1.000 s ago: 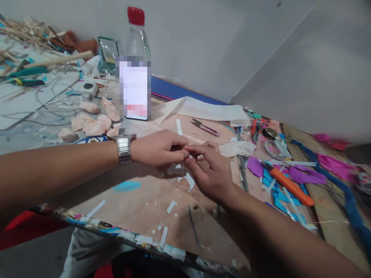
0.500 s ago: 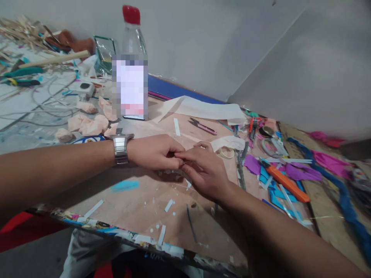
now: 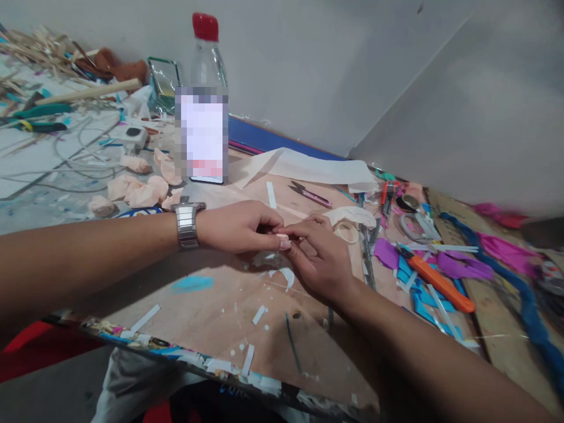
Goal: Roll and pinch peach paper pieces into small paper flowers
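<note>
My left hand (image 3: 244,228), with a silver watch (image 3: 187,226) at its wrist, is closed in a pinch over the middle of the wooden board (image 3: 176,317). A small pale piece (image 3: 282,236) shows at its thumb and fingertips; its kind is too small to make out. My right hand (image 3: 324,252) meets it there, thumb and forefinger pinched at the same piece. Below the fingers lies a white scrap (image 3: 288,277) on the board. Beyond the hands are pink thread snips (image 3: 311,194) and a white paper strip (image 3: 271,195).
A phone (image 3: 202,135) leans against a red-capped bottle (image 3: 209,61). Peach crumpled pieces (image 3: 141,189) lie at left, near green-handled pliers (image 3: 42,111). An orange utility knife (image 3: 440,282) rests among scraps at right. A yellowish ring (image 3: 346,232) sits beside my right hand.
The view has shifted slightly. My fingers have shifted against each other, and the small pale piece now shows between the fingertips. Both hands stay together over the board.
</note>
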Action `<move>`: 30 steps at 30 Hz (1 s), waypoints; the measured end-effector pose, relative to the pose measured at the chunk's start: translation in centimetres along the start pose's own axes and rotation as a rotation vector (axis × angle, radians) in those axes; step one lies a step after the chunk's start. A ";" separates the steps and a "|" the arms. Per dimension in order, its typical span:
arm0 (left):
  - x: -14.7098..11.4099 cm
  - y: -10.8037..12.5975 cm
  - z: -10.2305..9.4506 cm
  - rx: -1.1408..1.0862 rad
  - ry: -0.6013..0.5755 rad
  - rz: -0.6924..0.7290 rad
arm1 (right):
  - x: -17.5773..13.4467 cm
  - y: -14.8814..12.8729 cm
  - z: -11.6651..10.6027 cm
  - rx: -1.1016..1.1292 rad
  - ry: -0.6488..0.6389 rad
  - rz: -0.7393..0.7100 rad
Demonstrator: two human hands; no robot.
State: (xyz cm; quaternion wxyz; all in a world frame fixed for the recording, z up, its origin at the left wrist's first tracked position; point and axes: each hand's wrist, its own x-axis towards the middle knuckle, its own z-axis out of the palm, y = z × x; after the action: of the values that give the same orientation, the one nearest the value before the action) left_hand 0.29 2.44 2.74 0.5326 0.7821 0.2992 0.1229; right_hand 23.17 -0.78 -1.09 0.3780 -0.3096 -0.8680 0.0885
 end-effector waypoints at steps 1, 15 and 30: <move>0.0 0.0 0.0 -0.028 0.000 -0.011 | 0.0 -0.1 0.0 -0.006 0.003 0.005; -0.2 0.2 0.0 -0.147 -0.073 -0.072 | 0.3 -0.3 -0.3 -0.085 -0.038 -0.118; 0.0 0.3 0.1 -0.027 0.022 -0.033 | 0.2 -0.5 -0.1 -0.060 0.026 -0.014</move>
State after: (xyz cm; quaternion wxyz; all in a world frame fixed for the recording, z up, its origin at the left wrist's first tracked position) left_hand 0.45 2.33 2.94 0.5417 0.7686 0.3160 0.1267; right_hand 22.90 -1.01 -0.69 0.3802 -0.3157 -0.8675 0.0558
